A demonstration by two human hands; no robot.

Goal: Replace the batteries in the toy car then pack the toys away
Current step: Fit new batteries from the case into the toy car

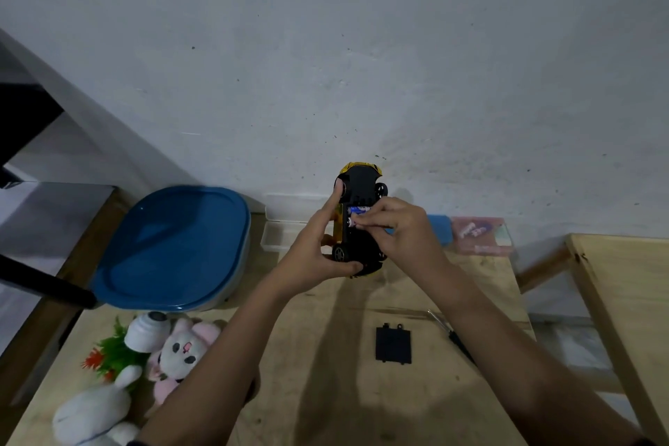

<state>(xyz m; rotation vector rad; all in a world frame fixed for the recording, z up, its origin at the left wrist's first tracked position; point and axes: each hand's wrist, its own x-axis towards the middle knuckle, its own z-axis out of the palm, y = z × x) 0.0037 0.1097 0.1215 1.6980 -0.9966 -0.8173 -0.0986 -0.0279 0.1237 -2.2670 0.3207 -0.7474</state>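
Observation:
A yellow toy car (pixel 362 185) is held upside down above the wooden table (pixel 325 391), its black underside toward me. My left hand (pixel 311 250) grips the car from the left, index finger up along its side and thumb under the near end. Two batteries (pixel 356 215) lie in the open compartment. My right hand (pixel 402 228) pinches the nearer battery with its fingertips. The black battery cover (pixel 393 344) lies on the table to the right, with a screwdriver (pixel 452 335) beside it.
A blue-lidded container (pixel 173 246) stands at the left. Plush toys (pixel 181 351), a white one (pixel 94 413) and a small fake plant (pixel 112 351) lie at the near left. A clear box (pixel 275 235) and a pink battery pack (pixel 478 233) sit by the wall. A wooden frame (pixel 615 300) stands right.

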